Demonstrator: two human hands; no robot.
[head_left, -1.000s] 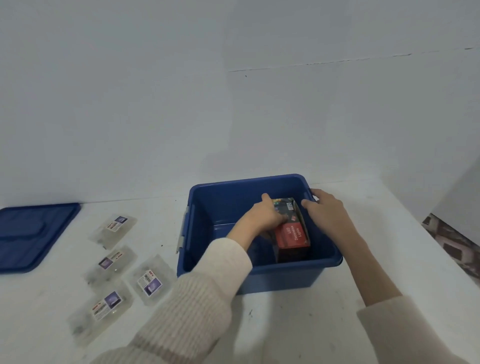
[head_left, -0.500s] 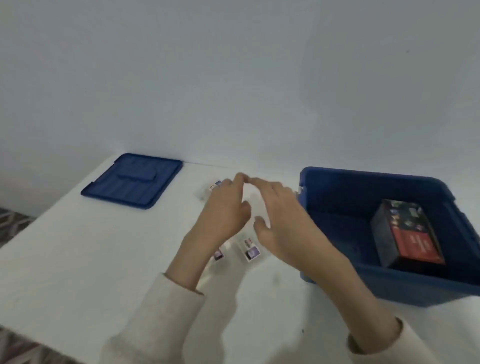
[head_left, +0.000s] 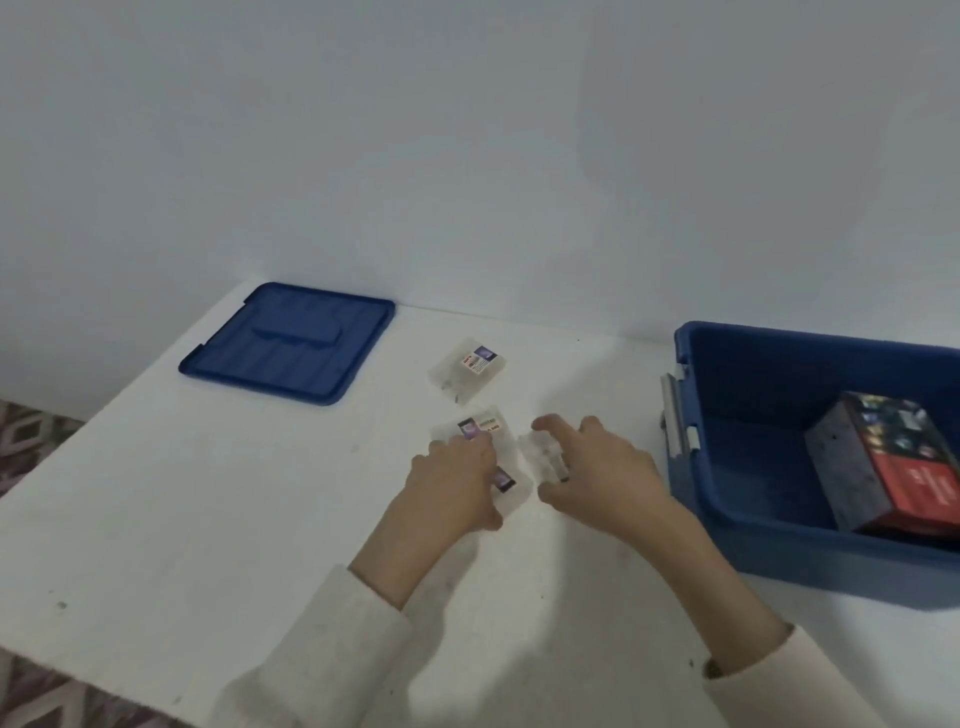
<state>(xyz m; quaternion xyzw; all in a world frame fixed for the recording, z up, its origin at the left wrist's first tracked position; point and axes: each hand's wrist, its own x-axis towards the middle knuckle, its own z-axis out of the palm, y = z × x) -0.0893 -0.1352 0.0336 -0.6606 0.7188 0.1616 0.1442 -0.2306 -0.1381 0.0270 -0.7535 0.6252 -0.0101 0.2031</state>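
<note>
Two packets (head_left: 483, 425) lie under left hand (head_left: 457, 486), third packet (head_left: 543, 453) in right hand (head_left: 605, 475).

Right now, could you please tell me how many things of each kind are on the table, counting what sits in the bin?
clear packets: 4
blue lid: 1
blue bin: 1
printed box, inside the bin: 1
Total: 7
</note>
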